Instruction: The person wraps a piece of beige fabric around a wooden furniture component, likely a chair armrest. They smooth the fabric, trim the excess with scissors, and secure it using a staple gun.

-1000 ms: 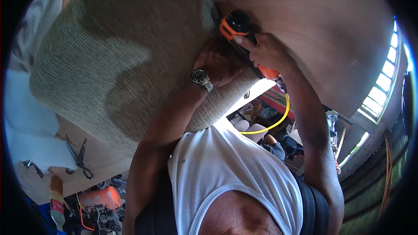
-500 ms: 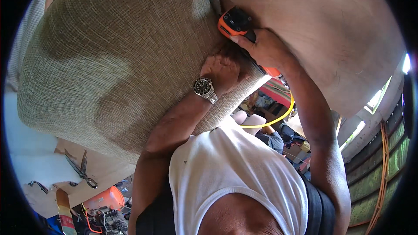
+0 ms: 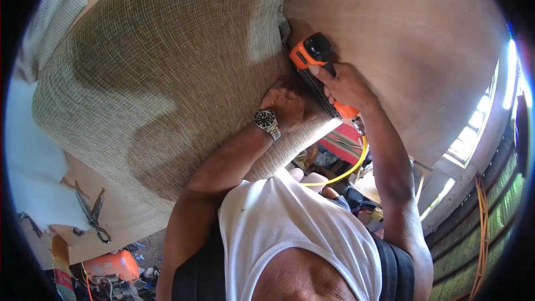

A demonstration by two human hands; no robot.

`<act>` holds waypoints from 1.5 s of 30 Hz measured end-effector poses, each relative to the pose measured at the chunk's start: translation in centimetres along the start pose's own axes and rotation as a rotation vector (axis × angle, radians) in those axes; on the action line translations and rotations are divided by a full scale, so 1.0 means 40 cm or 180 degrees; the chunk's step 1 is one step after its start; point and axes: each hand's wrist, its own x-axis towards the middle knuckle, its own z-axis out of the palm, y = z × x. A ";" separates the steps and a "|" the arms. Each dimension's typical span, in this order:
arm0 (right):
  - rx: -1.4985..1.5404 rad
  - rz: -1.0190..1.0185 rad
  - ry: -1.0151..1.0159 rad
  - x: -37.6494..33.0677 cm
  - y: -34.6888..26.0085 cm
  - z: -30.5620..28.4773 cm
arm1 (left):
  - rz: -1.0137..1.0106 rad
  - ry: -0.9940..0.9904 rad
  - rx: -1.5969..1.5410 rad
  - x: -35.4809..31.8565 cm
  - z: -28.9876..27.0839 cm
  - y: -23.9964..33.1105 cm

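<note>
A large padded piece covered in beige-brown woven fabric lies in front of me, its edge meeting a bare plywood panel. My right hand is closed around the handle of an orange and black air staple gun. The gun's nose end points toward the fabric's edge at the plywood; its exact contact is hidden. Just left of the gun, my left hand, with a metal watch at the wrist, presses on that fabric edge. Its fingers are bent and partly in shadow, seemingly gripping the cloth.
A yellow air hose runs from the gun past my chest. Open scissors lie at lower left beside white sheeting. Below them are a bottle and an orange tank. Orange cords hang at right.
The view has shifted, so the fabric, staple gun and both hands appear slightly lower and mostly further right. The gun sits a little closer to my left hand; both grips look the same.
</note>
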 end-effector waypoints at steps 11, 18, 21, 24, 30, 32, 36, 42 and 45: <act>0.0007 -0.0075 0.0252 0.026 -0.039 0.023 | -0.0365 -0.0978 -0.0366 0.010 -0.004 0.003; 0.0080 -0.0193 0.0157 0.015 -0.028 0.003 | -0.0048 -0.0177 0.0191 -0.005 -0.012 0.004; 0.0006 -0.0222 0.0189 0.036 -0.036 -0.001 | -0.0129 -0.0441 0.0135 0.003 -0.031 0.008; -0.0121 -0.0231 0.0249 0.030 -0.053 0.005 | -0.0350 -0.0772 -0.0316 0.014 -0.060 0.020; 0.0041 -0.0123 0.0093 -0.011 -0.046 -0.025 | 0.0106 0.0080 -0.0138 0.011 -0.023 -0.011; 0.0003 -0.0075 0.0010 -0.016 -0.030 -0.028 | -0.0036 -0.0584 -0.0795 0.024 -0.086 -0.019; -0.0285 -0.0009 0.0006 0.005 0.008 0.007 | 0.0343 -0.0303 -0.0860 0.008 -0.030 -0.023; -0.0411 0.0239 -0.0016 0.028 -0.004 0.030 | 0.0018 -0.0913 -0.1151 0.035 -0.105 -0.026; 0.0071 -0.0007 0.0029 -0.015 0.008 0.014 | 0.0152 -0.0676 -0.1113 0.023 -0.073 -0.028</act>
